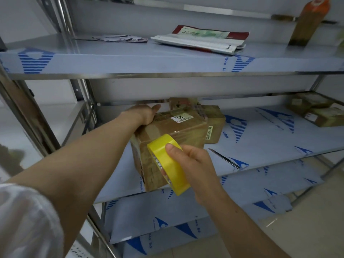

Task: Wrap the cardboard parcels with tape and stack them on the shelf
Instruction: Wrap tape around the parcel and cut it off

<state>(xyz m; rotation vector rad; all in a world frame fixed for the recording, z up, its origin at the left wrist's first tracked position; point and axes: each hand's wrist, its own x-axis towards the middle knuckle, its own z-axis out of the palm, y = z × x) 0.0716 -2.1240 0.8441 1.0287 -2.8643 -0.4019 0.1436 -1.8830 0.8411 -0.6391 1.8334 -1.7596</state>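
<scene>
The left hand's (pixel 145 113) fingers are mostly hidden behind its own back and the box edge, so whether they curl over that edge cannot be told; only one fingertip shows, pointing away from the person. A slim dark tool (pixel 223 158) lying just to the right of the right hand is too thin and blurred to name, and an orange-capped bottle (pixel 309 21) high above that hand is smeared and cut off at the top. The left hand rests against the far left corner of the cardboard parcel (pixel 173 131), palm on the box. The right hand (pixel 193 164) grips the yellow tape roll (pixel 167 164), with its thumb pressed on the outer band, its fingers tucked into the core from below and the roll held against the parcel's near end. The parcel sits on the middle shelf (pixel 260 142) between the two hands, its long axis running from the right hand away towards the left hand and beyond, a white label on top. A second box (pixel 216 123) touches it on the far side, beyond the right hand. More parcels (pixel 316 112) lie well off to the right of both hands.
</scene>
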